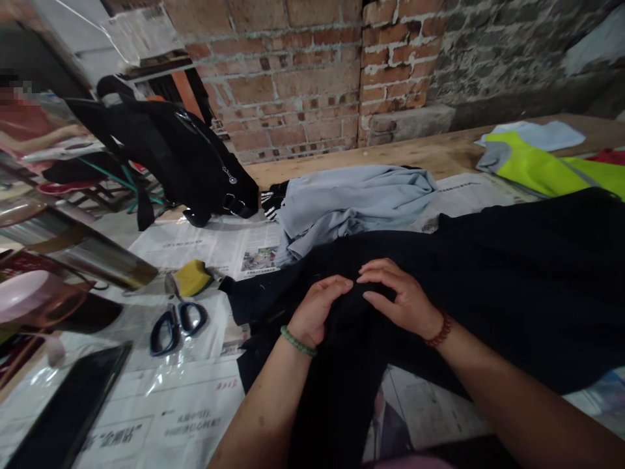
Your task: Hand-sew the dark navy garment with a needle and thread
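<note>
A dark navy garment lies spread across the newspaper in front of me. Over its left part, my left hand points to the right, thumb and fingers pressed together at the tips. Whatever it may hold there is too small to make out. Facing it from the right is my right hand, with curved fingers and the thumb apart from them, nothing visible between. The fingertips of both hands almost meet above the dark cloth. Left of the garment, blue-handled scissors rest beside a yellow sponge-like piece.
Behind the garment lie a folded light grey garment and a black bag. A metal flask, a pink-lidded cup and a phone occupy the left. Neon-yellow cloth sits back right. Another person sits far left.
</note>
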`<state>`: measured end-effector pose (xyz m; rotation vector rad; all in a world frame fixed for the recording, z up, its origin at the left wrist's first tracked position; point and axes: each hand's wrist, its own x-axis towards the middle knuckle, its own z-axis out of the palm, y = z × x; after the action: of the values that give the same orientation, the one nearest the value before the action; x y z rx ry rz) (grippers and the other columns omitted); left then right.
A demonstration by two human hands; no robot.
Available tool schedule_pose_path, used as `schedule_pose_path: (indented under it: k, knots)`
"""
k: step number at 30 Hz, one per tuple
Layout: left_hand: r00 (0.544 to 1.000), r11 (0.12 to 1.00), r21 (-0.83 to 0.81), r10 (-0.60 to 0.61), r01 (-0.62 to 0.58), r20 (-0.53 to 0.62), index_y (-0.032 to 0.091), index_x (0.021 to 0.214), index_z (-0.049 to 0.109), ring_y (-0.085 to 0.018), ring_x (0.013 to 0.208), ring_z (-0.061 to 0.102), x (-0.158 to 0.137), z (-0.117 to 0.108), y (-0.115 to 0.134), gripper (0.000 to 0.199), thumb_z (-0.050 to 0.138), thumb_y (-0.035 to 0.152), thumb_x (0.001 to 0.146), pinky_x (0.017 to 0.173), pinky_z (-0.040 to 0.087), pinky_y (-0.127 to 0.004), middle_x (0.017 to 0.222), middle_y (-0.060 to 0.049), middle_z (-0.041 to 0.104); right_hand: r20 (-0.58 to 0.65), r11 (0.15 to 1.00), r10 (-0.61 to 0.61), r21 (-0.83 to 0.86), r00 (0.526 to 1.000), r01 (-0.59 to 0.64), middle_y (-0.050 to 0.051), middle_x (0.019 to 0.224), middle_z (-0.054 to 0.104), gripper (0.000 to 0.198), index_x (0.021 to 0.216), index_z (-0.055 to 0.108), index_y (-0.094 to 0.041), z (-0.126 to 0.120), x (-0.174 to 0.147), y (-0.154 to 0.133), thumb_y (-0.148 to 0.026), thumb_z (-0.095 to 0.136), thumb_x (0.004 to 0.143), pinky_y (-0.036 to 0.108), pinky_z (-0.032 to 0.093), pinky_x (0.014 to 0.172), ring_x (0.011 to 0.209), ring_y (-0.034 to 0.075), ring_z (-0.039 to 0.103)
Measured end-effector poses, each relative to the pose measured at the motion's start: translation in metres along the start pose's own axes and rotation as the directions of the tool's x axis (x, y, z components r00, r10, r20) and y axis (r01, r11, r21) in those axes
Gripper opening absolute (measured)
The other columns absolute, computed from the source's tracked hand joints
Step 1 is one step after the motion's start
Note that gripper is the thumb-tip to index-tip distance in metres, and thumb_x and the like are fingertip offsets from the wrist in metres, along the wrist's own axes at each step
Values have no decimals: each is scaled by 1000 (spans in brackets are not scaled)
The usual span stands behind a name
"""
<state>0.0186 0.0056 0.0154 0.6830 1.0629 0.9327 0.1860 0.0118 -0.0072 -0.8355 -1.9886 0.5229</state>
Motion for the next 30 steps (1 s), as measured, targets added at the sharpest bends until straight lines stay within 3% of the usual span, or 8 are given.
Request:
schedule_pose_path:
  k: [9,16,25,30]
  knots:
    - [1000,1000,-4,8,-8,18,14,61,63,-9,52,52,4,-1,-7,11,69,23,57,54,38,-20,56,2,60,-61,988,-109,-118,992,101,6,100,55,26,97,55,-23,5,-1,0,-25,60,71,41,40,86,101,21,48]
    - [1000,1000,5,-3,3,-2,14,63,64,-9,55,53,6,0,-9,11,69,23,58,57,39,-20,58,1,62,-75,980,-84,-185,994,69,4,91,59,9,82,60,-25,8,0,3,-22,58,74,42,41,84,97,21,50]
    - [999,999,30,27,-27,17,14,63,64,-8,57,53,5,0,-9,13,70,25,58,59,38,-20,59,2,62,-94,999,-14,-30,995,11,3,87,61,11,83,59,-25,8,0,3,-19,51,78,40,42,84,94,19,52]
    - [998,998,58,-5,2,64,14,64,64,-7,52,51,4,1,-12,14,69,26,60,54,37,-19,58,3,60,-175,974,122,208,977,-84,2,84,60,11,84,56,-23,8,-1,-3,-19,46,82,38,40,87,96,18,52]
